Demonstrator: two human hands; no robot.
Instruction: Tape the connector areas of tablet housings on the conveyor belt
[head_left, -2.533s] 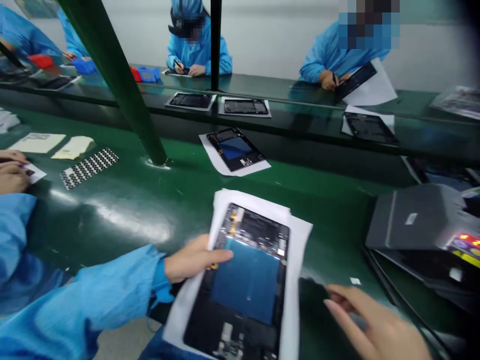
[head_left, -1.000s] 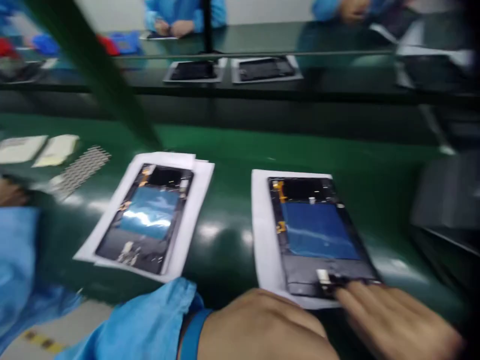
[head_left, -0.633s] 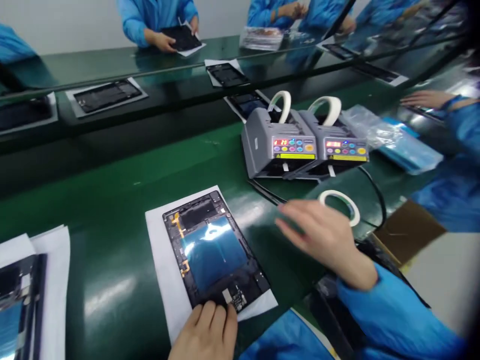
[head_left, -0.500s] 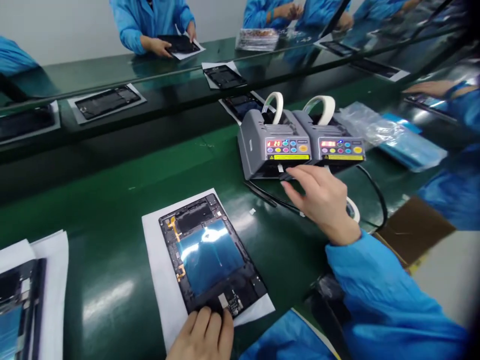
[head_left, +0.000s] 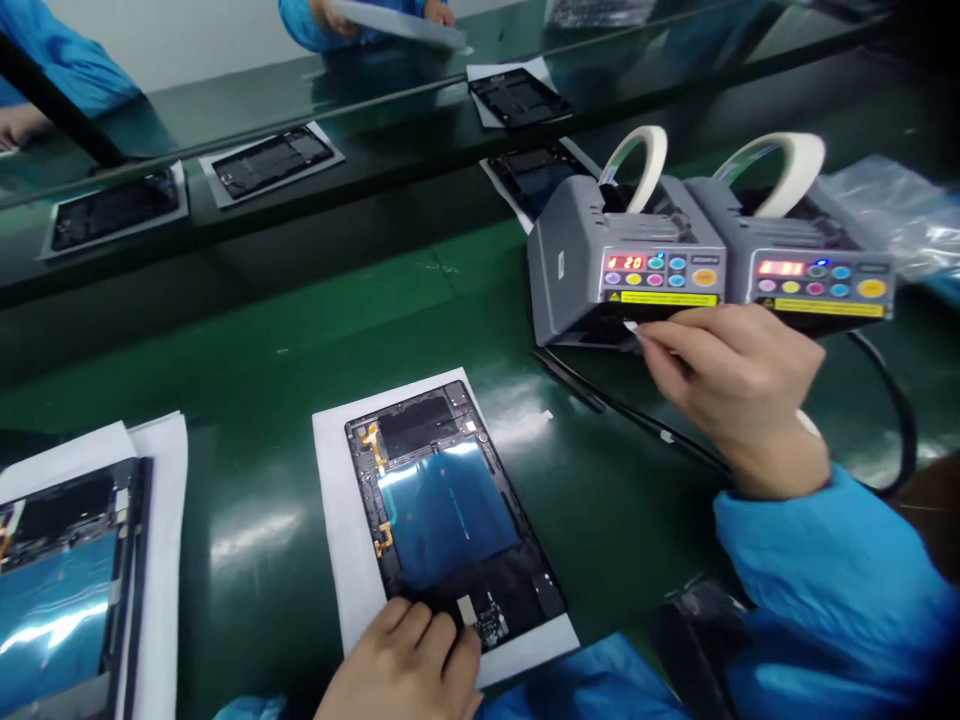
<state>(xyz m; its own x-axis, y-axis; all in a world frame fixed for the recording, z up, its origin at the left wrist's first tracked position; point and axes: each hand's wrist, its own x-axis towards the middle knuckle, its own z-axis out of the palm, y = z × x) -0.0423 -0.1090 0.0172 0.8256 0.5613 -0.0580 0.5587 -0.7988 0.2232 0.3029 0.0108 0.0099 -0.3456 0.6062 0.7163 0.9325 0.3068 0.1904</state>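
An opened tablet (head_left: 457, 515) with a shiny blue battery lies on a white sheet (head_left: 335, 500) in front of me. My left hand (head_left: 409, 660) is on its near edge, fingers curled; their tips are partly hidden. At the front of a grey tape dispenser (head_left: 566, 285), my right hand (head_left: 742, 385) pinches the end of a small white piece of tape (head_left: 631, 327) between thumb and forefinger. Whether the tape is still attached to the dispenser I cannot tell. A white tape roll (head_left: 651, 165) stands up from the machine's top.
A second tape dispenser (head_left: 810, 235) adjoins the first on its right. Black cables (head_left: 637, 412) run below both. Another open tablet (head_left: 56, 600) lies at left. Several tablets on paper, such as one tablet (head_left: 274, 160), line the far side. Co-workers' blue sleeves (head_left: 75, 70) show beyond.
My right thumb and forefinger have closed on the tape piece at the dispenser. The view has shifted, with the dispensers appearing larger. Across the table, a co-worker has lifted a white sheet or panel.
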